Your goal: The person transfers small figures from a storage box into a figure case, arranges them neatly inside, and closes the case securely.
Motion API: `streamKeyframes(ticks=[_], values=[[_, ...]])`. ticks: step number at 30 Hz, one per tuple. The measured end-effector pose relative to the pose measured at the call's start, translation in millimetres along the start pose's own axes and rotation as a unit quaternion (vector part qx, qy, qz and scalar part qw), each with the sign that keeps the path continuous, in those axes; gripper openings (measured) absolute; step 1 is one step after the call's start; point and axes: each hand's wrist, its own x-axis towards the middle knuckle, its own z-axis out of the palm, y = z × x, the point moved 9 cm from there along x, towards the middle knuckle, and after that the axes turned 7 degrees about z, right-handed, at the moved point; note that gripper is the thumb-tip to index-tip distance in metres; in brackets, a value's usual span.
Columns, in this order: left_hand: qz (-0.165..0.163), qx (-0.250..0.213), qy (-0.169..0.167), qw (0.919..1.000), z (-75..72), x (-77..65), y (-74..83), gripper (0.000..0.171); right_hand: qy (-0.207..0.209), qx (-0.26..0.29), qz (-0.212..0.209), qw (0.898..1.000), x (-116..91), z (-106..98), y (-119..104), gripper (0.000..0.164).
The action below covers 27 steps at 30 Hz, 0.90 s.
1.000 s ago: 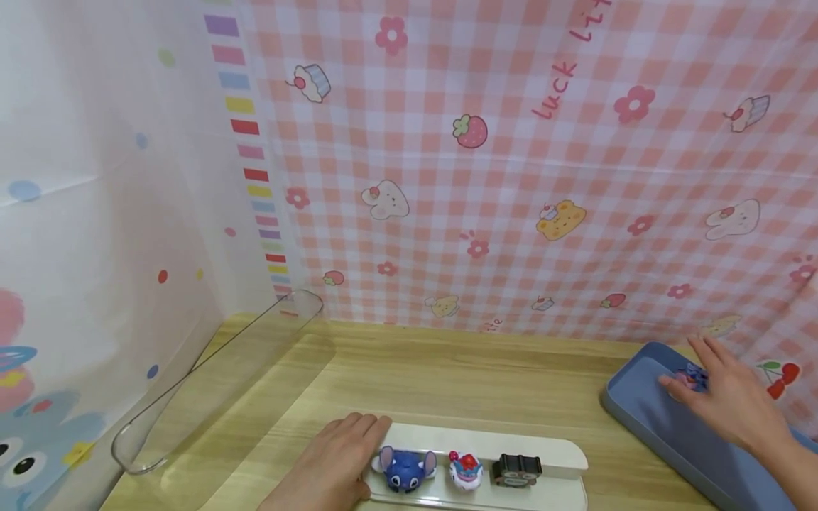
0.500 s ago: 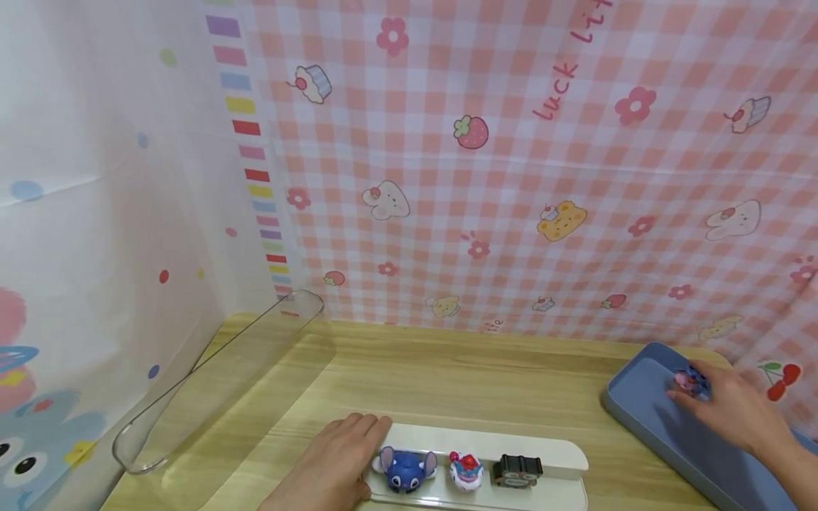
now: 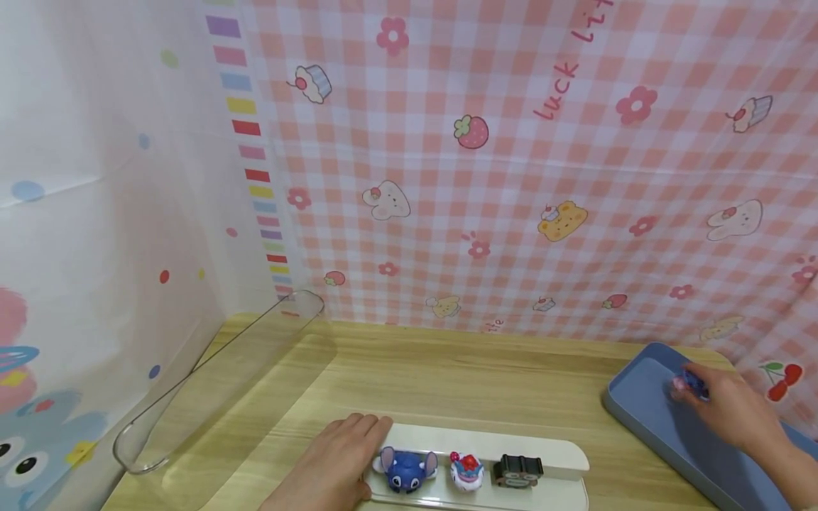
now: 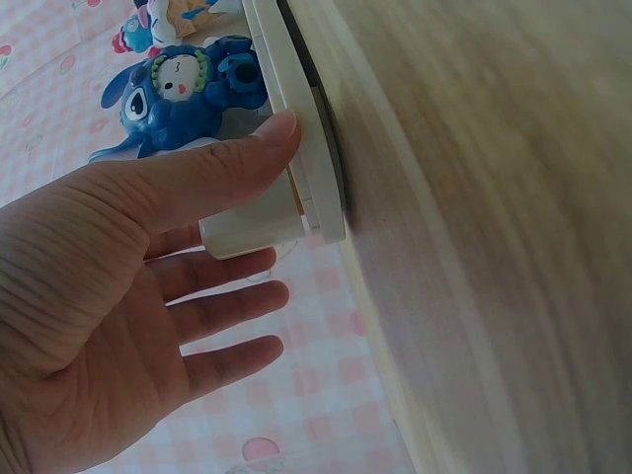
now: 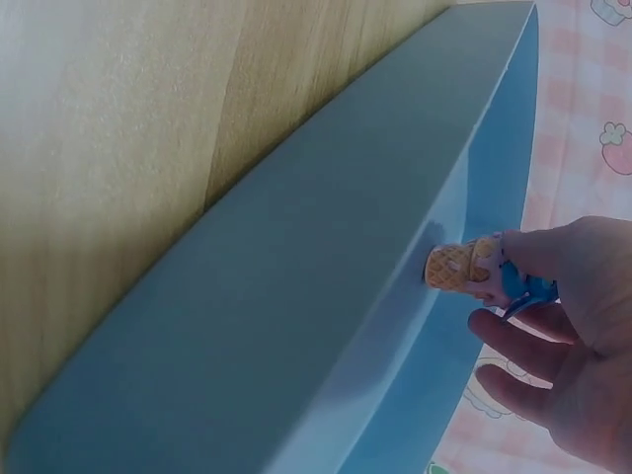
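Note:
My right hand [image 3: 735, 411] pinches a small figurine [image 3: 696, 384] inside the blue tray [image 3: 639, 387], at its far end. In the right wrist view the figurine shows an ice-cream waffle cone [image 5: 452, 267] at its base, pink higher up and blue at the top; the base is close to the tray's floor. My left hand [image 3: 332, 461] grips the left end of a cream stepped display stand [image 3: 486, 436], thumb on its front edge. On the stand sit a blue big-eared figurine [image 3: 405, 474], a red-topped cupcake-like figurine [image 3: 466, 471] and a black-and-brown figurine [image 3: 519, 470].
A long clear plastic cover [image 3: 217, 383] with rounded ends lies on the wooden table [image 3: 460, 376] at the left. Pink checked cloth [image 3: 447, 177] hangs behind the table, and white dotted cloth [image 3: 115, 213] on the left side.
My right hand came down over the figurine in the tray, and its spread fingers closed on it. The figurine has tilted slightly. The left hand and the stand have stayed put.

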Motion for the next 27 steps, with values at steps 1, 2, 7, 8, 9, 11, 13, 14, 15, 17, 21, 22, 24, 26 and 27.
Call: streamKeyframes(ticks=[1, 2, 7, 8, 9, 11, 13, 14, 15, 17, 21, 22, 24, 26, 27], values=[[-0.001, -0.001, -0.001, 1.0000, 0.2, 0.0, -0.1, 0.081, 0.008, 0.002, -0.006, 1.000, -0.4, -0.2, -1.1, 0.055], [-0.001, -0.001, -0.002, 1.0000, 0.4, 0.1, -0.1, 0.081, 0.018, 0.004, -0.014, 1.000, -0.9, -1.0, -2.8, 0.050], [0.002, 0.001, 0.003, 1.0000, 0.1, 0.2, 0.3, 0.081, 0.038, 0.016, -0.029, 0.999, -3.1, -2.8, -6.5, 0.041], [0.003, 0.002, 0.004, 1.0000, -0.1, 0.1, 0.4, 0.081, 0.033, 0.019, -0.027, 0.999, -3.0, -2.7, -5.9, 0.042], [0.002, 0.001, 0.003, 1.0000, -0.1, 0.0, 0.5, 0.081, 0.030, 0.022, -0.023, 0.999, -3.2, -2.9, -5.2, 0.042], [0.001, 0.000, 0.002, 1.0000, -0.1, -0.1, 0.5, 0.080, 0.020, 0.029, -0.013, 0.999, -3.5, -3.9, -3.6, 0.044], [-0.001, -0.002, -0.001, 1.0000, 0.1, -0.2, 0.3, 0.080, 0.011, 0.036, -0.005, 0.999, -3.7, -5.4, -2.1, 0.045], [-0.002, -0.003, -0.001, 1.0000, 0.1, -0.1, 0.2, 0.080, 0.011, 0.039, -0.003, 0.999, -4.0, -6.8, -1.8, 0.045], [-0.002, -0.003, 0.000, 1.0000, 0.1, -0.2, 0.1, 0.080, 0.015, 0.042, -0.003, 0.999, -4.7, -8.7, -2.3, 0.045], [-0.001, -0.002, 0.003, 1.0000, -0.1, -0.2, 0.0, 0.080, 0.026, 0.047, -0.009, 0.999, -6.2, -12.7, -3.5, 0.044], [0.001, 0.002, 0.009, 1.0000, -0.2, -0.3, 0.0, 0.080, 0.056, 0.056, -0.025, 0.997, -10.9, -21.3, -8.8, 0.042], [0.001, 0.003, 0.009, 1.0000, 0.0, -0.3, 0.0, 0.080, 0.061, 0.059, -0.027, 0.996, -12.2, -23.2, -10.1, 0.042], [0.001, 0.002, 0.009, 1.0000, 0.3, -0.3, -0.2, 0.080, 0.066, 0.065, -0.028, 0.995, -14.6, -26.8, -12.8, 0.043], [0.000, 0.000, 0.009, 1.0000, 0.6, -0.3, -0.3, 0.081, 0.070, 0.069, -0.027, 0.995, -17.4, -30.8, -15.3, 0.044], [0.000, 0.000, 0.008, 1.0000, 0.8, -0.2, -0.3, 0.081, 0.072, 0.070, -0.026, 0.995, -18.7, -32.9, -16.6, 0.044]])
